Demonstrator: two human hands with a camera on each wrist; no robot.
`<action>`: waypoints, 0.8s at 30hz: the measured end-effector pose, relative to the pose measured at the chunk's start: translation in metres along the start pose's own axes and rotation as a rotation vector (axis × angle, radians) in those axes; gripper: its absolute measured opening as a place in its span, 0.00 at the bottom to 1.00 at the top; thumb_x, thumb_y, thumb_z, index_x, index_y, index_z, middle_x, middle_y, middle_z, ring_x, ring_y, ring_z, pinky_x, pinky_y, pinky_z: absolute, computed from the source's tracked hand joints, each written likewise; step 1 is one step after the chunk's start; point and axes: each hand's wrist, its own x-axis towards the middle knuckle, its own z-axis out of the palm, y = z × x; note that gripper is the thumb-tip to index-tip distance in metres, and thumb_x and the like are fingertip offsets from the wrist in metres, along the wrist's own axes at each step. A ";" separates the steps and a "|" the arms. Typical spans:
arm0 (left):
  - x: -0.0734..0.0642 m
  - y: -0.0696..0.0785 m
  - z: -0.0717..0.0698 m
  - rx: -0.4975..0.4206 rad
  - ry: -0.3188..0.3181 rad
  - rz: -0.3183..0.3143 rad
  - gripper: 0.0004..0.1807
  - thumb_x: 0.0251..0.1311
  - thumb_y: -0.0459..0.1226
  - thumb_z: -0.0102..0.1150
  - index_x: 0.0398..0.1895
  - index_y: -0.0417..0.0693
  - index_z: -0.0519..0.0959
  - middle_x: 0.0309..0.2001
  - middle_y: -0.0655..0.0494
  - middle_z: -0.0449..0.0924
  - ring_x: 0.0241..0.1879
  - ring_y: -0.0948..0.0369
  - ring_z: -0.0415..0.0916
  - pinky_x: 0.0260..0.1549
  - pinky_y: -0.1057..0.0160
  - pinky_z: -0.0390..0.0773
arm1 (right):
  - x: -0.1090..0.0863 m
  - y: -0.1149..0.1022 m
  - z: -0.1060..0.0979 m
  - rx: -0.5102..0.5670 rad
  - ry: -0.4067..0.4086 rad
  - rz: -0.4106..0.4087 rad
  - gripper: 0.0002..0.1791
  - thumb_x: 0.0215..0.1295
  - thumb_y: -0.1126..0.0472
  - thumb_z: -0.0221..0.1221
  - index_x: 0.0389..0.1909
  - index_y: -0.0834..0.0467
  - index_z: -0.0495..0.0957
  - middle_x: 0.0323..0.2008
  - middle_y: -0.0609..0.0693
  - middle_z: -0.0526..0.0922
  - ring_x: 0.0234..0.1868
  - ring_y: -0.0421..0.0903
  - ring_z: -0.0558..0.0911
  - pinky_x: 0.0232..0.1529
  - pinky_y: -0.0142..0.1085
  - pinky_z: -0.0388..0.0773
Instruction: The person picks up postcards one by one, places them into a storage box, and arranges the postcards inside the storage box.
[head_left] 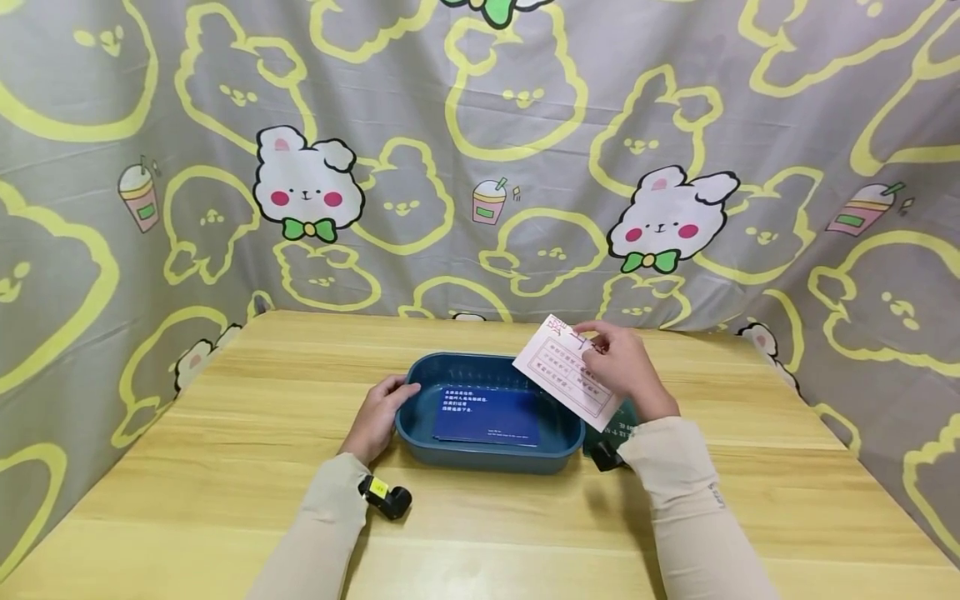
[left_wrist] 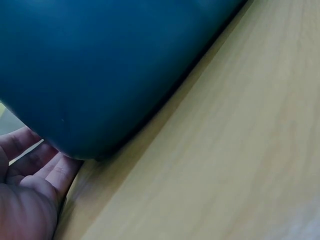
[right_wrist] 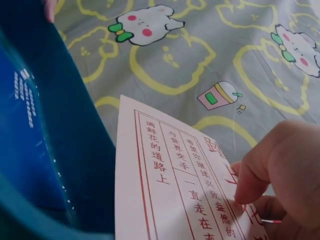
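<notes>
A blue plastic basin (head_left: 487, 457) stands on the table, and inside it lies a dark blue card (head_left: 487, 417) with white print. My left hand (head_left: 377, 417) holds the basin's left end, thumb over the rim; in the left wrist view its fingers (left_wrist: 60, 170) lie against the outer wall. My right hand (head_left: 626, 362) pinches a white card (head_left: 562, 375) with red characters and a red frame, between thumb and fingers along one edge. This card is tilted and overlaps the basin's right end in the head view. The right wrist view shows its printed face (right_wrist: 165, 185) close up.
A dark green card (head_left: 611, 429) with pale print lies on the wooden table (head_left: 480, 533) right of the basin, partly hidden by the white card and right wrist. Behind the table hangs a grey curtain (head_left: 420, 100) with yellow outlines and rabbit heads.
</notes>
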 end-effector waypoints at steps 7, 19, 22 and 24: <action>-0.002 -0.002 -0.002 -0.014 0.015 0.004 0.22 0.70 0.38 0.51 0.60 0.32 0.69 0.60 0.39 0.68 0.58 0.50 0.68 0.59 0.53 0.68 | 0.007 -0.009 0.009 -0.003 0.013 -0.029 0.22 0.58 0.68 0.54 0.55 0.59 0.78 0.35 0.58 0.78 0.33 0.53 0.73 0.28 0.37 0.70; -0.002 -0.001 0.001 -0.013 0.023 0.016 0.21 0.70 0.39 0.52 0.59 0.32 0.70 0.58 0.40 0.69 0.56 0.51 0.69 0.56 0.57 0.71 | 0.012 -0.026 0.024 0.028 0.017 -0.021 0.23 0.56 0.68 0.54 0.55 0.58 0.79 0.37 0.58 0.79 0.33 0.52 0.73 0.27 0.36 0.69; -0.002 -0.001 0.002 -0.006 0.023 0.016 0.21 0.70 0.39 0.52 0.59 0.33 0.70 0.58 0.40 0.69 0.55 0.51 0.69 0.55 0.58 0.72 | 0.012 -0.027 0.027 0.026 0.019 -0.045 0.23 0.56 0.68 0.55 0.55 0.58 0.79 0.36 0.58 0.80 0.32 0.52 0.73 0.26 0.36 0.69; -0.001 -0.002 0.002 -0.006 0.024 0.018 0.21 0.69 0.40 0.53 0.58 0.33 0.71 0.57 0.40 0.70 0.55 0.51 0.69 0.54 0.59 0.73 | 0.012 -0.027 0.029 0.025 0.017 -0.058 0.23 0.56 0.68 0.55 0.55 0.58 0.79 0.37 0.58 0.80 0.31 0.52 0.74 0.25 0.36 0.69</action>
